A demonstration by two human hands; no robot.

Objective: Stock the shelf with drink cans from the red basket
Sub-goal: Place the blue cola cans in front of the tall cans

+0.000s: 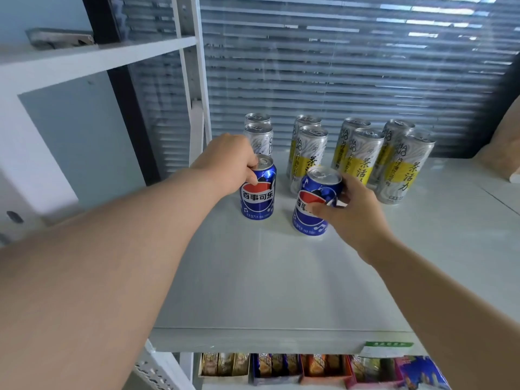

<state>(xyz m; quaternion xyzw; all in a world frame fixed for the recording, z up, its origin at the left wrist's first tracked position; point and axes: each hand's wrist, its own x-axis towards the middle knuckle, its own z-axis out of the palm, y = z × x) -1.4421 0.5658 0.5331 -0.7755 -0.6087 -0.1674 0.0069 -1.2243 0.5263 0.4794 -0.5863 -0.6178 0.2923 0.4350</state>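
Observation:
Two blue cola cans are on the white shelf (281, 282). My left hand (228, 161) grips the left blue can (257, 197) near its top; that can stands upright. The right blue can (313, 205) leans a little to the right, and my right hand (353, 212) holds it from the right side, thumb across its front. Behind them stand several tall silver-and-yellow cans (396, 170) in rows, two deep. The red basket is out of view.
A white upright post (197, 80) borders the shelf on the left, with window blinds (337, 66) behind. A brown bag (506, 142) sits at the far right. On the lower shelf are colourful snack boxes (309, 367). A green price tag (388, 346) hangs on the shelf's front edge.

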